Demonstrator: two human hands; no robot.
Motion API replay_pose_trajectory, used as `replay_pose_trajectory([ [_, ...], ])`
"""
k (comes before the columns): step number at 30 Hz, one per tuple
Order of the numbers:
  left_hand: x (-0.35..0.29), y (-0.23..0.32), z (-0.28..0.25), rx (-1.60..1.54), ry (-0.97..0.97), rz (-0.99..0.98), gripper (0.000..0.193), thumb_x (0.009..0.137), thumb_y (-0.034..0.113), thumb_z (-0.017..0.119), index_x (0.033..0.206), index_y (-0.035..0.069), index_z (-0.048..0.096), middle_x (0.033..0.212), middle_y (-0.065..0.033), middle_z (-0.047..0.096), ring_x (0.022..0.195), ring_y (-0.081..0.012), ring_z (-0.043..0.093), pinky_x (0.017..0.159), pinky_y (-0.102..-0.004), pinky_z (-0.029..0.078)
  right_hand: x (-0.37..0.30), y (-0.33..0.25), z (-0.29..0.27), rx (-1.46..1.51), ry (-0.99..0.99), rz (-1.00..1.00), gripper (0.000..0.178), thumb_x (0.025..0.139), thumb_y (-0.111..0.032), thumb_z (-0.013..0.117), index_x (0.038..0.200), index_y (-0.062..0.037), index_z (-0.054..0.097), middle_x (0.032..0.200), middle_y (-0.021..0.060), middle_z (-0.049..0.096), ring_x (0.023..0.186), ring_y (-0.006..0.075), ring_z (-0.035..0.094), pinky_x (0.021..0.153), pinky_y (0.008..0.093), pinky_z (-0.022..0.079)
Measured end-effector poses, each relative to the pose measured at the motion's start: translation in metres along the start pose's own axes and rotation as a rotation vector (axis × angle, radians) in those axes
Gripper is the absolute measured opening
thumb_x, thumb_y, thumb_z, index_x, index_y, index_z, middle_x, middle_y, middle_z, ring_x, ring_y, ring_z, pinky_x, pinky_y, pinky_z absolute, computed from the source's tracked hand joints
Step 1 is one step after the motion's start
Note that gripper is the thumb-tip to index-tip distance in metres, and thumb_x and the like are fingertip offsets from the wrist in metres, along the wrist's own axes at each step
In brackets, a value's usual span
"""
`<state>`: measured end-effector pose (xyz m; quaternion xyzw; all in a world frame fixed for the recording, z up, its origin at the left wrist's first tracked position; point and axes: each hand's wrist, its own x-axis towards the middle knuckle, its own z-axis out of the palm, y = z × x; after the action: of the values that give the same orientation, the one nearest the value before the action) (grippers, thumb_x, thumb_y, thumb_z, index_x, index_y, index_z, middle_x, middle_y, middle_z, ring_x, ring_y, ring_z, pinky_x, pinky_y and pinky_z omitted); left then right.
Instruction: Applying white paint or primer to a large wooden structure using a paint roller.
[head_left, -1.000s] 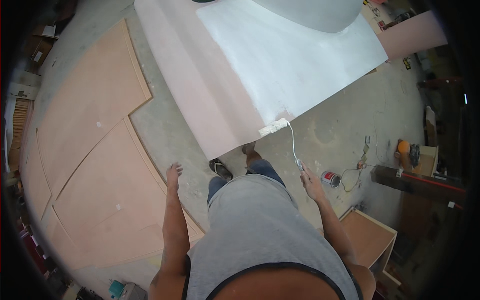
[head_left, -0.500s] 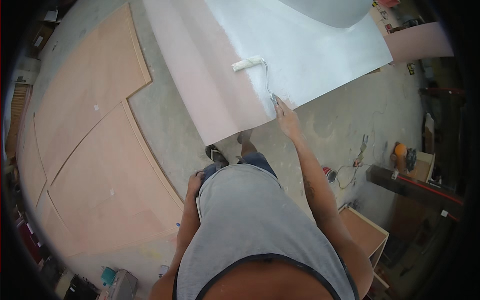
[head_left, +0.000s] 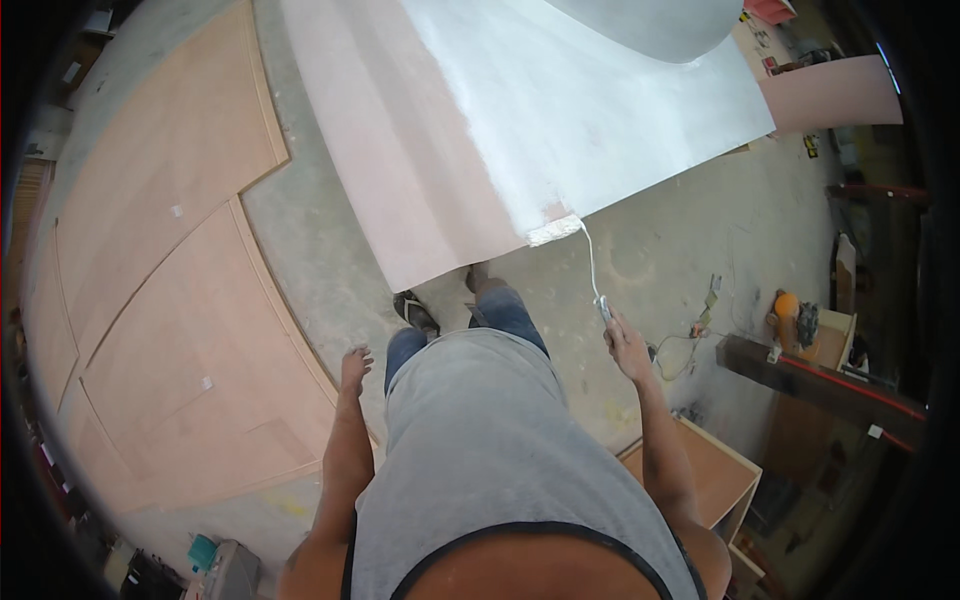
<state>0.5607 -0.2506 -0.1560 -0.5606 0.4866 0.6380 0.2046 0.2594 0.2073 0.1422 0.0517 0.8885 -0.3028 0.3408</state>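
Note:
My right hand (head_left: 627, 348) is closed round the handle of a paint roller (head_left: 554, 231). The roller's white sleeve lies at the near edge of a large panel (head_left: 410, 180), where fresh white paint (head_left: 590, 130) meets bare pinkish surface. A small patch just above the sleeve still shows pink through the white. Beside my left thigh hangs my left hand (head_left: 357, 366), holding nothing, its fingers loosely apart.
Large framed wooden panels (head_left: 180, 300) lie on the floor to the left. A curved grey piece (head_left: 670, 25) rests over the painted panel's far side. At right are a dark beam (head_left: 790, 372), an orange round object (head_left: 787, 305), a cord and an open wooden box (head_left: 715, 475).
My right hand has drawn the roller nearer and rightward, from the middle of the paint border to the panel's near edge. My left hand has come away from my thigh.

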Motion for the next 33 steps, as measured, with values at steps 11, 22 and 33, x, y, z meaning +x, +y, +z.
replay_pose_trajectory([
  [11,-0.067,0.031,0.088,-0.149,0.082,0.071,0.043,0.096,0.019,0.047,0.135,0.003,0.054,0.124,-0.0124,0.065,0.105,-0.0252,0.065,0.091,-0.0392,0.050,0.309,-0.265,0.035,-0.203,0.110,-0.561,0.046,0.105,-0.028,0.032,0.136,0.0007,0.050,0.130,0.0293,0.058,0.122,0.0456,0.055,0.105,0.0502,0.043],
  [22,-0.160,-0.053,0.173,-0.076,0.357,0.009,0.039,0.096,0.021,0.051,0.127,0.001,0.063,0.120,-0.0151,0.068,0.102,-0.0279,0.066,0.090,-0.0378,0.050,0.461,-0.439,0.023,-0.221,-0.037,-0.591,0.040,0.104,-0.026,0.032,0.112,0.0019,0.060,0.105,0.0264,0.069,0.080,0.0358,0.072,0.074,0.0472,0.058],
  [33,-0.122,-0.041,0.168,0.226,-0.031,0.143,0.038,0.096,0.023,0.051,0.124,0.001,0.065,0.119,-0.0153,0.069,0.102,-0.0280,0.065,0.091,-0.0384,0.050,0.195,-0.094,0.002,-0.210,0.057,-0.473,0.047,0.105,-0.029,0.042,0.150,-0.0166,0.040,0.099,0.0345,0.065,0.095,0.0527,0.062,0.084,0.0582,0.048],
])
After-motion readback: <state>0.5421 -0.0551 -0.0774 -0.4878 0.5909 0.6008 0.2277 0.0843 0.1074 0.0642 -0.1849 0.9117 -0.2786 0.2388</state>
